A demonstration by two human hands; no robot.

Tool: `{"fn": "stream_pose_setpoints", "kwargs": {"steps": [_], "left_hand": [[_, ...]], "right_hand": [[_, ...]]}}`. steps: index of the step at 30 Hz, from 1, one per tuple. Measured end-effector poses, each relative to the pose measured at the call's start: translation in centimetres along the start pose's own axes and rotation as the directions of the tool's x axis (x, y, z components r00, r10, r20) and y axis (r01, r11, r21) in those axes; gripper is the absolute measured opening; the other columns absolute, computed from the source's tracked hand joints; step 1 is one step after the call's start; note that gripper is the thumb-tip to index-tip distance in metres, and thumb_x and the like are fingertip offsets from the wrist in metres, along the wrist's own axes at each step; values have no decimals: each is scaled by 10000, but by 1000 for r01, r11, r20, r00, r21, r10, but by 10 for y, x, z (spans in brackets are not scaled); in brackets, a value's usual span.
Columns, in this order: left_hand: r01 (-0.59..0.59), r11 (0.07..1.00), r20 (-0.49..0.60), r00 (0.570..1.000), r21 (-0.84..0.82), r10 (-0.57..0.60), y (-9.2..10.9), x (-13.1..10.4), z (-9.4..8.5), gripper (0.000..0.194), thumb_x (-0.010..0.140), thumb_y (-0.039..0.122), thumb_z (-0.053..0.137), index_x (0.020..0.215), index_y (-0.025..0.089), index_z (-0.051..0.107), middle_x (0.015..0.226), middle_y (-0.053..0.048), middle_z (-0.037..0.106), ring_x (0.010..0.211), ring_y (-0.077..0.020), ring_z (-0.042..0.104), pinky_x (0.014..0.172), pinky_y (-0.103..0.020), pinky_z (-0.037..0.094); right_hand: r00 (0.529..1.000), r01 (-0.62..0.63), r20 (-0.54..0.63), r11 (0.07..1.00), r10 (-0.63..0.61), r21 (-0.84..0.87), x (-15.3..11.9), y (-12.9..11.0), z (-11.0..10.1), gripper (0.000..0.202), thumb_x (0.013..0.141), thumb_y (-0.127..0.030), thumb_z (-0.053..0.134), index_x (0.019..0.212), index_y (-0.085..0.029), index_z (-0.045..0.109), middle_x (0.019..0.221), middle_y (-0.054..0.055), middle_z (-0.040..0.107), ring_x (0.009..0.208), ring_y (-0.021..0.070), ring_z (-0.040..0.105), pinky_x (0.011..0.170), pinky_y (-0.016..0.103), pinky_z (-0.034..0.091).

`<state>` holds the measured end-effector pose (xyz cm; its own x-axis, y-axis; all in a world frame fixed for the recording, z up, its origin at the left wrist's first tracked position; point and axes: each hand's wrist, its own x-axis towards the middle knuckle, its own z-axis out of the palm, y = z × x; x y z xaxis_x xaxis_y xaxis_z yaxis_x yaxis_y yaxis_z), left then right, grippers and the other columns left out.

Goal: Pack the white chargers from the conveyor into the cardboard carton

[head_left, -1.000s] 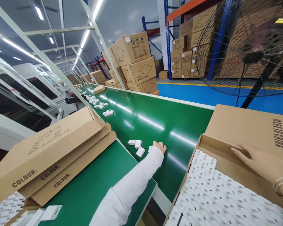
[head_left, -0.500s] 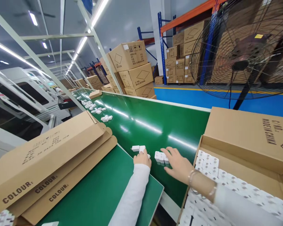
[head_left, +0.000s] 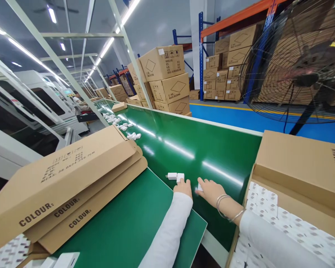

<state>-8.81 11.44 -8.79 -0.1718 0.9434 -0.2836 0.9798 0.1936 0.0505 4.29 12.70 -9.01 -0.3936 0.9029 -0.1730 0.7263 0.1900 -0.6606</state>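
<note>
My left hand (head_left: 183, 187) is on the green belt, fingers closed on a white plug charger (head_left: 180, 177). Touching that one on its left is another white charger (head_left: 172, 176), its metal prongs pointing left. To the right, my right hand (head_left: 212, 190) curls over white chargers (head_left: 200, 187); the thumb and fingers are around them and hide most of them. An open carton (head_left: 248, 190) at the right holds rows of upright white chargers (head_left: 296, 227).
Folded cartons (head_left: 80, 178) are stacked on the green side table (head_left: 114, 223) at left. More white chargers (head_left: 134, 136) lie farther up the belt (head_left: 226, 145). A large fan (head_left: 307, 74) stands behind the carton. Big boxes (head_left: 167, 87) are piled beyond the belt.
My right hand has closed over the row of chargers it was open beside. My left hand stays at its charger. The view has shifted, so things appear farther right.
</note>
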Motion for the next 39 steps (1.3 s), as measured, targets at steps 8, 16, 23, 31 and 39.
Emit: {"fn": "stream_pose_setpoints", "kwargs": {"steps": [8,16,23,31,39], "left_hand": [[34,983,-240,968,-179,-77,-1,2,-14,443,835,208,478,1255,147,349,1205,-140,402,1012,-195,540,814,-277,465],[107,991,-140,983,-85,-119,0,0,-6,419,794,272,536,1183,135,459,1195,-155,412,1019,-278,525,800,-354,455],[59,994,-132,990,88,-47,-34,16,-27,477,791,103,436,1238,270,451,1347,-96,402,1211,-267,385,957,-401,355],[83,997,6,997,-13,-82,-50,42,-30,262,725,285,588,971,213,535,964,-111,650,923,-308,614,770,-401,455],[65,951,-151,982,-301,-115,-20,28,-11,599,838,354,506,1327,138,235,1183,-145,552,1058,-203,575,850,-278,439]], "right_hand": [[964,-142,265,859,7,492,-37,0,-67,357,832,-579,429,987,-263,485,783,15,570,679,213,595,509,339,483],[965,-251,255,64,-61,966,-145,30,-96,315,908,-470,333,906,-235,543,665,11,559,627,143,529,592,279,421],[962,-212,194,-76,-193,974,-168,50,-81,389,905,-476,284,905,-204,563,665,43,583,593,173,558,587,305,407],[957,-212,182,-116,-227,970,-170,45,-82,388,909,-452,281,887,-183,560,627,41,582,545,149,561,538,261,405],[954,-182,165,-47,-250,982,-171,50,-86,384,884,-506,325,898,-200,556,642,36,584,561,172,576,550,296,439]]}}
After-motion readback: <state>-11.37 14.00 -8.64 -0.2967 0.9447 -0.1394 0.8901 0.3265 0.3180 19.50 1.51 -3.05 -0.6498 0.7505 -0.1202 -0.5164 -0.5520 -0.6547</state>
